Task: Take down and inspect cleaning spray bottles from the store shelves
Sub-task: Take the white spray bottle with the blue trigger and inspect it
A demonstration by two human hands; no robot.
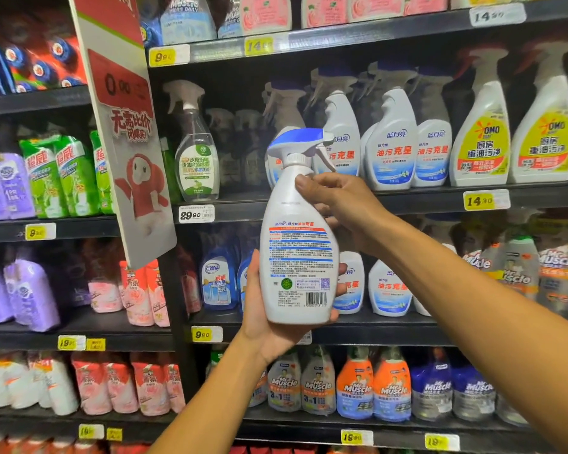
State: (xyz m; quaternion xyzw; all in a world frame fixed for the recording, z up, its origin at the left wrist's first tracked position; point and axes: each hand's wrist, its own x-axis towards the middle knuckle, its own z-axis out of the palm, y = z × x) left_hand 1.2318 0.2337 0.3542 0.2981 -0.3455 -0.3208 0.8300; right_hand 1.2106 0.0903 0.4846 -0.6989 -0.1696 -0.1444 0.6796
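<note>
A white spray bottle (pixel 297 237) with a blue and white trigger head is held upright in front of the shelves, its back label with small print and a barcode turned toward me. My left hand (pixel 269 319) cups its base from below, with fingers curled round the bottom. My right hand (pixel 341 208) grips the bottle's neck and shoulder from the right, just under the trigger. Matching white bottles (pixel 392 142) with blue tops stand on the shelf behind it.
Black store shelves (pixel 358 201) hold many cleaners: a clear spray bottle (pixel 195 152), yellow-labelled white sprays (pixel 482 136), Mr Muscle bottles (pixel 391 385) low down, refill pouches at left. A red and white promo sign (pixel 125 126) hangs out from the shelf divider, left of the bottle.
</note>
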